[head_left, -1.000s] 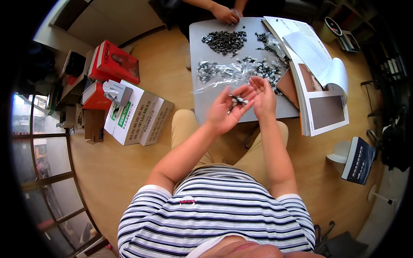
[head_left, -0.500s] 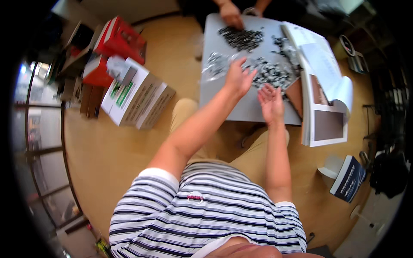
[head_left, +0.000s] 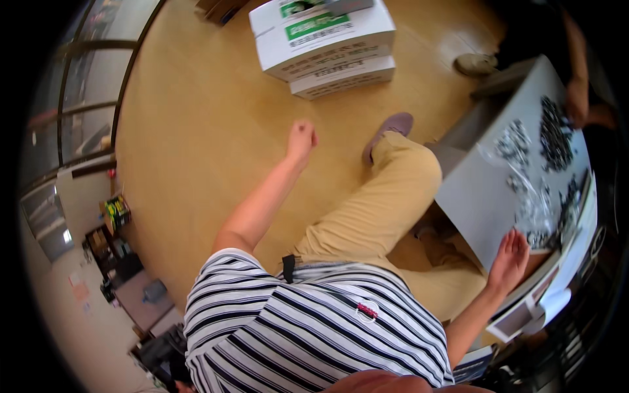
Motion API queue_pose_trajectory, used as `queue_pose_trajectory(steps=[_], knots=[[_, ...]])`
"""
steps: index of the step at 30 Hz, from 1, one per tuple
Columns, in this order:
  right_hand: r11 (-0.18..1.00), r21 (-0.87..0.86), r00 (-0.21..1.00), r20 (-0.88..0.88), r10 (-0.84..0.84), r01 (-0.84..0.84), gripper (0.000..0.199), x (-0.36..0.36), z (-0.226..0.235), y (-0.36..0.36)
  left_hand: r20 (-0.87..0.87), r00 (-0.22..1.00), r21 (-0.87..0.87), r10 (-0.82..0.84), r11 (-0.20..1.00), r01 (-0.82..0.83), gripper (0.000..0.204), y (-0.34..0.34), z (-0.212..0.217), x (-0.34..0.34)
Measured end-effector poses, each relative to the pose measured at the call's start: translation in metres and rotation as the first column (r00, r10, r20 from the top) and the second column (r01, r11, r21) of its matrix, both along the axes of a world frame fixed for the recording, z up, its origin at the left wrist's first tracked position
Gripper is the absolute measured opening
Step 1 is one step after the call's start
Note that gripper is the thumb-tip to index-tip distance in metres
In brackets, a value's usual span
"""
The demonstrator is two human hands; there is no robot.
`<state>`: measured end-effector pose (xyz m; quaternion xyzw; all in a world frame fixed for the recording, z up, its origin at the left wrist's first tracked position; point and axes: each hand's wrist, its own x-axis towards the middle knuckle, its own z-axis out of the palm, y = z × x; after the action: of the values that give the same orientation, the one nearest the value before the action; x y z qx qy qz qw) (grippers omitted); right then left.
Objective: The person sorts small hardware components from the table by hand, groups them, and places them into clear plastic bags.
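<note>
Reaching out over the floor, the left hand (head_left: 302, 137) is fisted, fingers together; the right hand (head_left: 508, 259), fingers apart, could sweep small dark parts (head_left: 553, 134) off the desk (head_left: 478, 196).

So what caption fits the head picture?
Left hand fisted over the floor toward boxes; right hand open at the table.

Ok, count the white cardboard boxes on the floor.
2, stacked: the upper box sits on the lower box, on the wooden floor ahead of the closed left hand. Others may lie beyond the picture's edge.
</note>
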<state>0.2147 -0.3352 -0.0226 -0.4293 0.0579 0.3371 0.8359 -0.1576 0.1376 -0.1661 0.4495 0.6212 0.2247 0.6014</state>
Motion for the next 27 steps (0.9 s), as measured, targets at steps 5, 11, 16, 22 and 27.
queue_pose_trajectory(steps=[5, 11, 16, 22, 27], knots=[[0.962, -0.269, 0.999, -0.005, 0.041, -0.041, 0.03, 0.004, 0.038, 0.022, -0.242, 0.97, -0.56, 0.015, 0.814, -0.153, 0.014, -0.082, -0.169, -0.138], [0.897, -0.441, 0.999, 0.038, 0.003, 0.014, 0.026, 0.024, 0.062, 0.038, -0.42, 0.71, -0.397, -0.565, 0.818, 0.416, 0.017, -0.147, -0.217, -0.135], [0.888, -0.453, 0.993, -0.055, -0.108, 0.072, 0.016, 0.017, 0.066, 0.048, -0.272, 0.612, -0.484, -0.742, 0.656, 0.579, 0.021, -0.174, -0.229, -0.138], [0.646, -0.583, 0.87, -0.302, 0.39, -0.492, 0.026, -0.045, 0.068, 0.095, -0.045, 0.695, -0.588, -0.717, 0.582, 0.562, 0.025, -0.182, -0.187, -0.12], [0.064, -0.247, 0.23, -0.734, 0.639, -0.967, 0.034, -0.133, -0.041, 0.116, 0.113, 0.967, -0.466, -0.228, 0.848, 0.254, 0.048, -0.091, -0.074, -0.086]])
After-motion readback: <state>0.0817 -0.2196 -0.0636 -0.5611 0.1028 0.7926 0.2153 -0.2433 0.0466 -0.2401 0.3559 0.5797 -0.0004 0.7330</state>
